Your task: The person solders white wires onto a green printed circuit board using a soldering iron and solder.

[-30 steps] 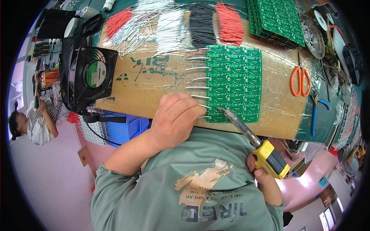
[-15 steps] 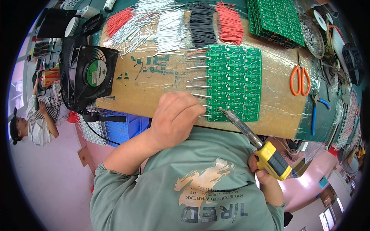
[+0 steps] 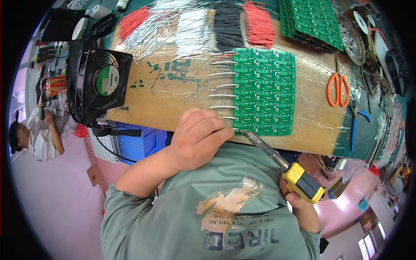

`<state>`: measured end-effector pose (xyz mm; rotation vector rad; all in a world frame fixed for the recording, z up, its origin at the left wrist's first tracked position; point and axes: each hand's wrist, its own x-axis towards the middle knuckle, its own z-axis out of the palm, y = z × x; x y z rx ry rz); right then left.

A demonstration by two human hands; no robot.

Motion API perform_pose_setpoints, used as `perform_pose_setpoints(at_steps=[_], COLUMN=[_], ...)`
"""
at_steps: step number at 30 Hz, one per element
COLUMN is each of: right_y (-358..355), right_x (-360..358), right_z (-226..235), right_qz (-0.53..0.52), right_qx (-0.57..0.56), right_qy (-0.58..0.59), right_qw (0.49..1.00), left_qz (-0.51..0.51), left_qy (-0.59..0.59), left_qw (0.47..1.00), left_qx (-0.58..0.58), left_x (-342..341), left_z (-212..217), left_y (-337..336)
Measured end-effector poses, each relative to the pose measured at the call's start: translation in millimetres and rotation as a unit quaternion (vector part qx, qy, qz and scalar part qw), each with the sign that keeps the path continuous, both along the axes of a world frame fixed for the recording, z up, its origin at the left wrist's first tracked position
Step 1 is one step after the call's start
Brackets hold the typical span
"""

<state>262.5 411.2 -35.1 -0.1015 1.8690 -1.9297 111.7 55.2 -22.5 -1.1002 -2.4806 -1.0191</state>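
Note:
Several white wires and a red one stick out from the left edge of a green circuit board panel (image 3: pixel 264 91), which lies flat on a cardboard sheet. My left hand (image 3: pixel 199 138) is at the panel's near left corner, thumb and finger pinched on a thin wire (image 3: pixel 235 131) that they mostly cover. In my right hand (image 3: pixel 289 193) is a soldering iron (image 3: pixel 303 182) with a yellow and black handle, its fingers partly hidden behind the handle. The iron's tip points left at that same corner, close to my left fingertips.
Bundles of white (image 3: pixel 192 32), black (image 3: pixel 228 26) and red wires (image 3: pixel 259 26) lie along the far side. Stacked green panels (image 3: pixel 310 24) stand far right. Orange-handled scissors (image 3: pixel 338 89) and blue-handled pliers (image 3: pixel 353 130) lie right; a black fan (image 3: pixel 104 78) stands left. Another person (image 3: pixel 43 125) sits far left.
The iron's tip has moved left and toward me, from on the panel to its near left corner. My left hand has shifted slightly right and nearer.

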Motion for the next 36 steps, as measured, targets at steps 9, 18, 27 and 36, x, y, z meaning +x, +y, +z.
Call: perform_pose_setpoints(at_steps=[9, 18, 27, 36], right_y=[-3, -3, -8, -13], right_x=[2, 4, 11, 12], right_z=[-3, -7, -8, -8], right_qz=[-0.007, -0.001, -0.073, -0.115], right_qx=[0.005, 0.018, -0.066, -0.136], right_qy=[-0.006, 0.004, -0.026, -0.054], right_qw=[1.0, 1.0, 0.995, 0.982], left_qz=[0.007, 0.009, 0.007, 0.005], left_qy=[0.007, 0.012, 0.007, 0.009], left_qw=[1.0, 1.0, 1.0, 1.0], left_qx=[0.003, 0.007, 0.005, 0.006], left_x=[1, 0, 0, 0], left_z=[-3, -5, -4, -4], left_y=[1, 2, 2, 2])
